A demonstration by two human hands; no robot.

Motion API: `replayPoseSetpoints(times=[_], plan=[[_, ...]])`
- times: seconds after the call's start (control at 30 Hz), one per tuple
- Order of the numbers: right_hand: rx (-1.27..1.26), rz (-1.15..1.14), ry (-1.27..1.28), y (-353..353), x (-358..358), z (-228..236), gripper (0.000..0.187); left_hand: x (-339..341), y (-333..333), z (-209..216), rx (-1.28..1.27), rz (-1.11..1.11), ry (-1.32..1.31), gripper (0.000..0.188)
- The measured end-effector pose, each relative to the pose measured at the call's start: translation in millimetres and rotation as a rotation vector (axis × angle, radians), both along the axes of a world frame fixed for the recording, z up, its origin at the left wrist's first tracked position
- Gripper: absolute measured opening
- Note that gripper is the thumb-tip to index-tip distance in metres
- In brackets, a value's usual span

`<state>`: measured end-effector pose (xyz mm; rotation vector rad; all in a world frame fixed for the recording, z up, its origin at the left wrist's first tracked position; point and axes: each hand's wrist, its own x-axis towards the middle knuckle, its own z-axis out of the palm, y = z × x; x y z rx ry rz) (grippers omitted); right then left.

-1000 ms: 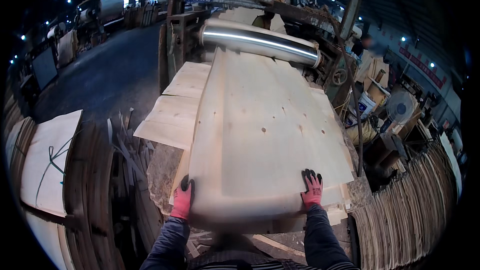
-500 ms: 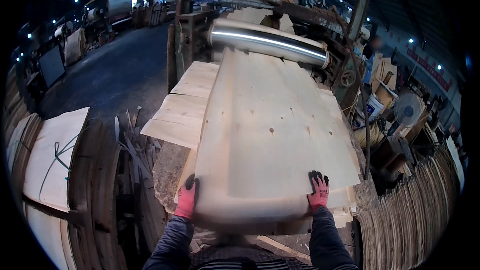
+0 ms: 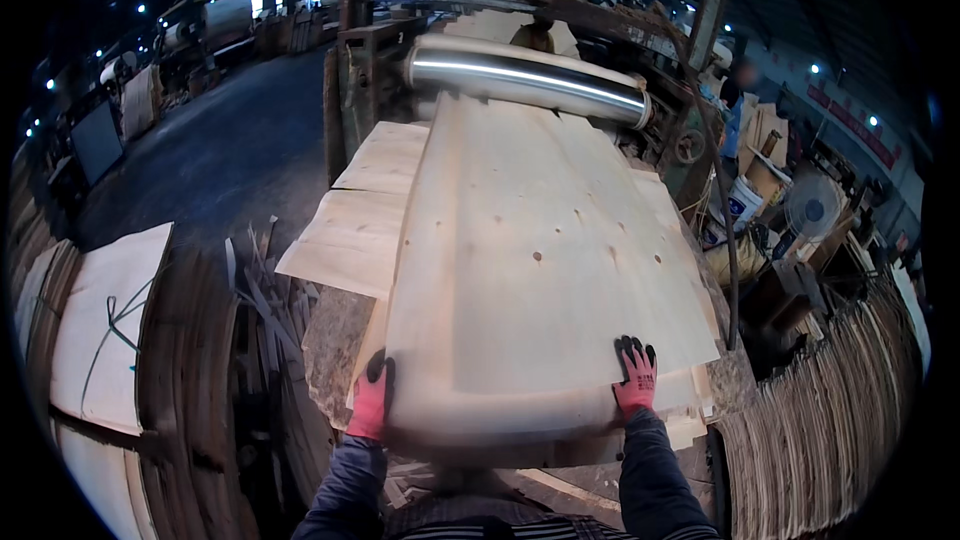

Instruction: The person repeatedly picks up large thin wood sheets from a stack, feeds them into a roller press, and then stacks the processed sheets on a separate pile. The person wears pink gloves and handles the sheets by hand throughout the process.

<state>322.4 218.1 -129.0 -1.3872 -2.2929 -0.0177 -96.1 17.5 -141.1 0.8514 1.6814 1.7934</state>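
Observation:
A broad, pale wood veneer sheet point(image 3: 520, 290) with small dark knots slopes from a shiny metal roller point(image 3: 530, 83) down toward me. Its near end bends downward and looks blurred. Both hands wear pink gloves with black fingertips. My left hand point(image 3: 372, 400) rests against the sheet's left edge near its front corner, fingers extended forward, some partly hidden. On the right, my right hand point(image 3: 636, 376) lies flat on the veneer near its front edge, fingers stretched out and slightly apart. More veneer layers point(image 3: 690, 410) show beneath.
Loose veneer pieces point(image 3: 355, 220) jut out left of the sheet. Stacked veneer bundles stand left point(image 3: 110, 320) and right point(image 3: 830, 420). Wood scraps point(image 3: 270, 310) lie beside the left stack. A fan point(image 3: 812, 205), a bucket point(image 3: 742, 202) and a person point(image 3: 732, 120) are at right.
The whole view has shifted slightly, and the person at the back right shows more. Both hands keep nearly the same places on the veneer.

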Motion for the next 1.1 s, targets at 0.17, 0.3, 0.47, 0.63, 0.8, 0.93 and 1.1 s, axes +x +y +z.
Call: replayPoseSetpoints(times=[0.17, 0.3, 0.47, 0.63, 0.8, 0.93, 1.1], plan=[[0.052, 0.001, -0.078, -2, -6, 8, 0.069, -3, -3, -5, -0.011, 0.007, -0.038, 0.032], [0.020, -0.026, -0.098, 1, -3, 6, 0.069, 3, -4, 6, -0.041, 0.036, -0.056, 0.034], [-0.003, -0.005, -0.084, 1, -4, 9, 0.067, 5, -4, 23, -0.104, 0.049, 0.022, 0.036], [-0.011, -0.018, -0.142, 1, -6, 15, 0.069, 6, -4, 21, -0.055, 0.003, -0.024, 0.037], [-0.016, 0.080, -0.272, 1, -2, 44, 0.069, 5, 0, 7, -0.136, 0.028, 0.030, 0.042], [0.130, 0.247, -0.465, -6, -34, 129, 0.063, 12, -7, 26, -0.246, 0.098, 0.142, 0.044], [0.003, 0.235, -0.139, 42, -64, 106, 0.061, 15, -3, 30, -0.312, 0.090, 0.033, 0.042]])
